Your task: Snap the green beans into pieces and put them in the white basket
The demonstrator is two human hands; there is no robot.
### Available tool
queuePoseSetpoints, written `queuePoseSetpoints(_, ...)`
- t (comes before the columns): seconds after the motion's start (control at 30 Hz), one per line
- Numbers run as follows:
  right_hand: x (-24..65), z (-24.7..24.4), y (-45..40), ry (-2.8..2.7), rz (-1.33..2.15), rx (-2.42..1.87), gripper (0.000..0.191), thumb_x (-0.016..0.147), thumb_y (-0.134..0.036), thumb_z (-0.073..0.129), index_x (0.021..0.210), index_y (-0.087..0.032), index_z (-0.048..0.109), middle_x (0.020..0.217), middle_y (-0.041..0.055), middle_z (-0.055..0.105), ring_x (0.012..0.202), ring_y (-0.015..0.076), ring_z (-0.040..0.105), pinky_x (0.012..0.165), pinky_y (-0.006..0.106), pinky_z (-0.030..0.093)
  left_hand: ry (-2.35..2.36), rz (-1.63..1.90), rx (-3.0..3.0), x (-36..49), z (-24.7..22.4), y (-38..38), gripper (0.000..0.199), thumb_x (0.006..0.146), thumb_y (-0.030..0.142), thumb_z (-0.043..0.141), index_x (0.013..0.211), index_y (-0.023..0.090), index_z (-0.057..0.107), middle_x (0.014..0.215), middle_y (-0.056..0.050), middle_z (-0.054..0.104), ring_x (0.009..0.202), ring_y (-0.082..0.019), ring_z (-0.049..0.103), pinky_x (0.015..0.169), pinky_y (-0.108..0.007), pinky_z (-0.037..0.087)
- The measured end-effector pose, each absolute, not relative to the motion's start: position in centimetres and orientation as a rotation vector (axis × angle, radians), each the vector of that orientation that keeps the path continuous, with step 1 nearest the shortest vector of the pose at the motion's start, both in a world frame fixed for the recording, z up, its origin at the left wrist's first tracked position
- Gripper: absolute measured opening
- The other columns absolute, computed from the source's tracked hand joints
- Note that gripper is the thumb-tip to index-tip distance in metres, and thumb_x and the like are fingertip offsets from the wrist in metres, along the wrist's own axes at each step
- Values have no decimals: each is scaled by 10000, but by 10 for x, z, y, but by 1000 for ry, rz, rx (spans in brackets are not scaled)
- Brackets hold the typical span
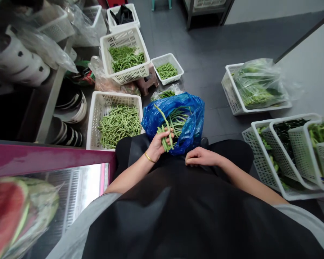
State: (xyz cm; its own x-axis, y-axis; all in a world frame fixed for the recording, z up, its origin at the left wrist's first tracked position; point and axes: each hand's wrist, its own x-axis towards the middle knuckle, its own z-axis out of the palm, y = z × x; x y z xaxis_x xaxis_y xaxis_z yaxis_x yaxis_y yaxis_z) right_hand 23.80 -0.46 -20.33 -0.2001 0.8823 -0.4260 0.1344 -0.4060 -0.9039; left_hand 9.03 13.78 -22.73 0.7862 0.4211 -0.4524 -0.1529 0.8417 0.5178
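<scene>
Beans: one bundle (166, 145), clasped in left hand (157, 143), fingers (163, 135) wrapped; right hand (202, 157) curled, seemingly empty. Blue bag (198, 117): one, more beans (178, 121) inside. White bean baskets (91, 122): three.

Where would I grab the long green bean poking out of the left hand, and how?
Probably pinch the long green bean near its far end, coming from the right with the right hand. That end sticks out past the left hand over the blue plastic bag, so it looks free, while its nearer part lies among the short bean pieces held there.
</scene>
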Motion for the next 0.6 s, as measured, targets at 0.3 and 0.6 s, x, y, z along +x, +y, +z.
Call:
queuePoseSetpoints(0.3,252,-188,49,-974,1016,-1595,340,736,-461,599,888,-157,609,591,-29,547,455,80,469,451,214,379,594,45,873,78,-224,123,222,569,222,642,736,80,608,505,-32,582,332,-50,377,347,-190,219)
queuePoseSetpoints(0.6,208,-183,27,-907,955,-1535,265,755,-444,615,808,-187,573,608,-11,595,516,126,591,534,265,491,978,356,641,81,-248,142,197,615,178,652,722,146,490,471,40,508,385,-62,446,413,-182,358)
